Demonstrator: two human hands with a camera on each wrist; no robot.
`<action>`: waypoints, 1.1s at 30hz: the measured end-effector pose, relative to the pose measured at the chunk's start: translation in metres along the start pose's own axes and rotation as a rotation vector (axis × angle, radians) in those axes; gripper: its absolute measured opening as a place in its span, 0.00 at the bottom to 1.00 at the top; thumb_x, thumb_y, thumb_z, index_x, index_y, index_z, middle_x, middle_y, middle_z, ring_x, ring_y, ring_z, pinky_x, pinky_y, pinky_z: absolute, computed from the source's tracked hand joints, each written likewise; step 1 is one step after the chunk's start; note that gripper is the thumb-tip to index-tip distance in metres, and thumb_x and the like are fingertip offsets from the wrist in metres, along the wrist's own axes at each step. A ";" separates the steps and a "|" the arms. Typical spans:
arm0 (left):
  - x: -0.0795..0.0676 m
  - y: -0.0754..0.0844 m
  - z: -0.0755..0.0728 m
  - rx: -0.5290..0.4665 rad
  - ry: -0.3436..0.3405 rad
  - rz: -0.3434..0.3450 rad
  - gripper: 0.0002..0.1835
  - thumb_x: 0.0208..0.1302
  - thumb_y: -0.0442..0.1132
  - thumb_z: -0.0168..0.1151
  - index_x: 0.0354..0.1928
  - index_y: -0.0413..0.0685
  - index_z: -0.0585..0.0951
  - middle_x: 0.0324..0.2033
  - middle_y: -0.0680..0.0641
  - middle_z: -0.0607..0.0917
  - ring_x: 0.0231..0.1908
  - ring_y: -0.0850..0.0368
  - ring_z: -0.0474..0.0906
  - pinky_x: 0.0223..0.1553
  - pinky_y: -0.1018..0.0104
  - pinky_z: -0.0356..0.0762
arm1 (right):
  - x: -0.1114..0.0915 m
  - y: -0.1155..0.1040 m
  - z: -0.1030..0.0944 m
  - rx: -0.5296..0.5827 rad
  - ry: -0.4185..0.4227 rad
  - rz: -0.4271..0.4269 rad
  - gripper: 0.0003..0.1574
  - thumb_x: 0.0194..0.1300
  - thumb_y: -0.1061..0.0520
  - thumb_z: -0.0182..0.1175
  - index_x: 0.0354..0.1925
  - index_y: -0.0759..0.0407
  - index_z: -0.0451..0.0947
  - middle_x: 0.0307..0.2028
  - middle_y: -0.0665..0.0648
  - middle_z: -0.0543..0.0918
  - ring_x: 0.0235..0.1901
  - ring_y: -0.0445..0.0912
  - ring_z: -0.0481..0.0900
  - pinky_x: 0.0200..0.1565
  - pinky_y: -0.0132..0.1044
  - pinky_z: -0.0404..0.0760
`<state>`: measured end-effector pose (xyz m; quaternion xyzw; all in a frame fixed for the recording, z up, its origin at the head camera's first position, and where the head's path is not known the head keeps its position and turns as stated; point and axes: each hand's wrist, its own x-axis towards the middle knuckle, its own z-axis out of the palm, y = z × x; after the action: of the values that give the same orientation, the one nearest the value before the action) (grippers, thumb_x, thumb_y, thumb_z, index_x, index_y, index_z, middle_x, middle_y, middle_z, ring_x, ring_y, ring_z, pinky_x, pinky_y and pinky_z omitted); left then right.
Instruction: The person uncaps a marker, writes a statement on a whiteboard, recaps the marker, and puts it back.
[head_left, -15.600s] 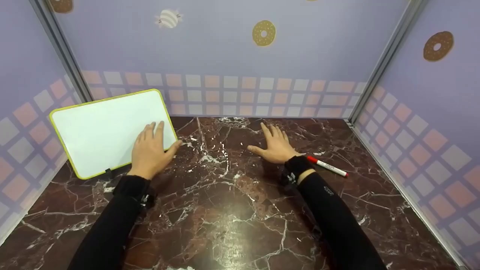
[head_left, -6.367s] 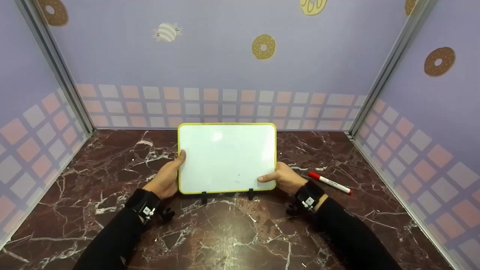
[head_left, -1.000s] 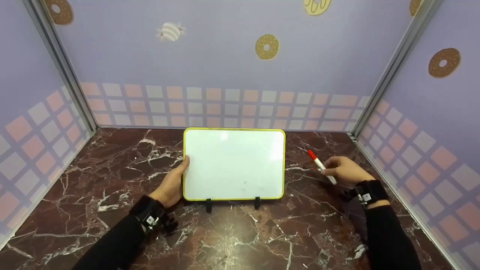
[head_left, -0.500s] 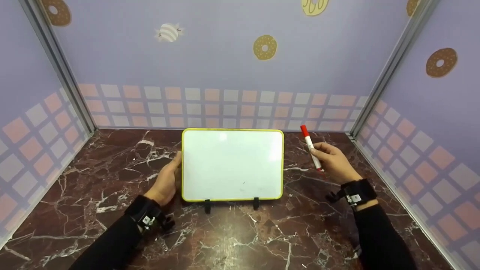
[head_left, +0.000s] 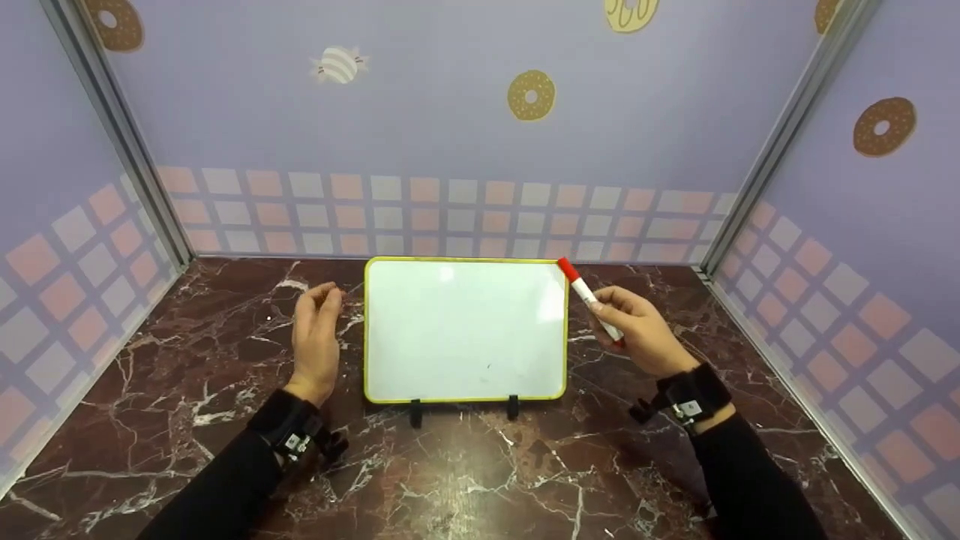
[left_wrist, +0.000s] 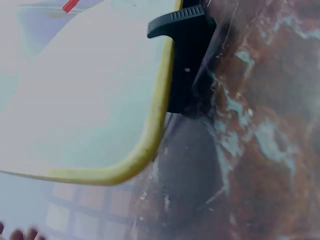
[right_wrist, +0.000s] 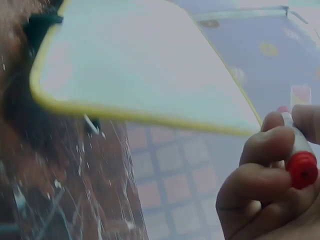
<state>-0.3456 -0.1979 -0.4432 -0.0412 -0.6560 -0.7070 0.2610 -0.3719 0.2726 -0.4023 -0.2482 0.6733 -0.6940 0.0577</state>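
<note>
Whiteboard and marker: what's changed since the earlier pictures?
The whiteboard moved right to mid-table; the left hand has let go of it. The right hand took the marker off the table and brought it left. The red cap is still on.

yellow-rimmed white board (head_left: 465, 330), red-capped white marker (head_left: 583, 291), white-veined maroon tabletop (head_left: 450, 472), lilac walls (head_left: 427, 112) checked pink and white, black sleeves (head_left: 217, 480)
</note>
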 end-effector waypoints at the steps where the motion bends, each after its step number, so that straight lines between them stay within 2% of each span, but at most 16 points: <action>1: -0.001 0.002 0.000 0.021 0.018 0.035 0.22 0.88 0.43 0.52 0.70 0.34 0.72 0.62 0.37 0.74 0.60 0.51 0.72 0.66 0.62 0.69 | 0.000 0.000 0.004 -0.009 -0.016 -0.007 0.09 0.87 0.60 0.57 0.55 0.67 0.74 0.33 0.54 0.79 0.21 0.41 0.70 0.19 0.29 0.63; 4: -0.003 0.010 0.002 0.085 0.031 0.172 0.23 0.83 0.40 0.57 0.71 0.32 0.72 0.64 0.37 0.71 0.59 0.53 0.72 0.63 0.66 0.70 | 0.000 0.000 0.015 -0.026 -0.051 -0.016 0.09 0.86 0.61 0.56 0.54 0.69 0.75 0.32 0.55 0.79 0.20 0.40 0.69 0.19 0.32 0.59; 10: -0.011 0.020 0.013 0.197 -0.021 0.490 0.28 0.74 0.38 0.64 0.69 0.28 0.74 0.64 0.33 0.72 0.62 0.49 0.69 0.70 0.57 0.66 | -0.002 0.000 0.037 -0.057 -0.104 0.013 0.16 0.86 0.61 0.57 0.57 0.77 0.71 0.33 0.55 0.79 0.21 0.39 0.69 0.21 0.32 0.59; 15: -0.023 0.021 0.027 0.310 -0.108 0.627 0.31 0.69 0.42 0.66 0.68 0.29 0.75 0.61 0.34 0.76 0.62 0.44 0.69 0.71 0.51 0.65 | -0.004 0.003 0.049 -0.033 -0.184 0.020 0.21 0.87 0.61 0.58 0.57 0.82 0.68 0.34 0.54 0.79 0.22 0.39 0.68 0.20 0.30 0.62; 20: -0.035 0.019 0.037 0.436 -0.243 0.748 0.30 0.70 0.42 0.65 0.67 0.30 0.75 0.59 0.35 0.78 0.61 0.39 0.73 0.69 0.43 0.71 | -0.005 0.005 0.055 -0.029 -0.245 0.017 0.23 0.88 0.61 0.57 0.58 0.85 0.66 0.33 0.55 0.78 0.21 0.40 0.65 0.21 0.31 0.62; 25: -0.045 0.015 0.042 0.480 -0.355 0.800 0.31 0.73 0.44 0.68 0.70 0.33 0.75 0.59 0.38 0.79 0.59 0.42 0.74 0.64 0.48 0.76 | -0.008 0.008 0.064 -0.091 -0.275 0.043 0.25 0.88 0.59 0.57 0.60 0.84 0.67 0.33 0.53 0.78 0.21 0.41 0.64 0.21 0.30 0.64; 33: -0.055 0.012 0.045 0.543 -0.494 0.755 0.33 0.80 0.51 0.66 0.72 0.33 0.75 0.61 0.38 0.78 0.56 0.44 0.77 0.60 0.54 0.81 | -0.011 0.012 0.079 -0.102 -0.341 0.081 0.25 0.88 0.59 0.57 0.60 0.84 0.68 0.32 0.53 0.77 0.22 0.42 0.64 0.23 0.29 0.65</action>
<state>-0.3059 -0.1382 -0.4478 -0.3708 -0.7971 -0.3374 0.3365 -0.3320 0.2049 -0.4192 -0.3377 0.6977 -0.6037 0.1864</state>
